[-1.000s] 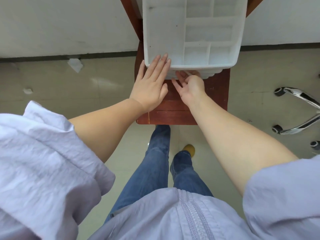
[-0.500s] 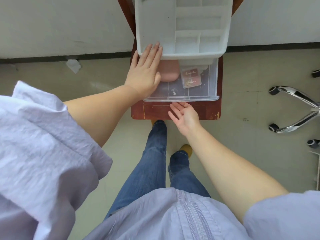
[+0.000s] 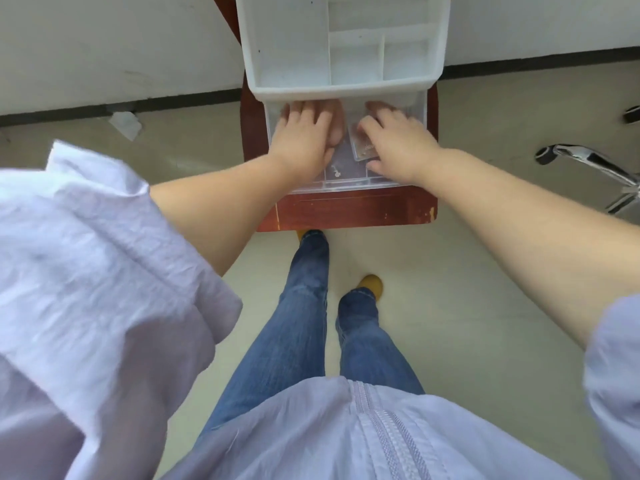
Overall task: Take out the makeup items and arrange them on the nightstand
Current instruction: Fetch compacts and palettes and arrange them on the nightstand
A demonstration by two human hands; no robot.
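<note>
Inside the pulled-out clear drawer (image 3: 346,183) under the white organizer (image 3: 287,46): left hand (image 3: 304,136) spread over soft pink pouch (image 3: 337,124), right hand (image 3: 398,143) on thin, rigid, likely slippery palette (image 3: 362,148); whether either grip has closed cannot be told; best pinched by edges.

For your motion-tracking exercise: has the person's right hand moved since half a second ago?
Yes. The right hand has gone forward from over the nightstand front edge into the clear drawer, onto the palette.
</note>
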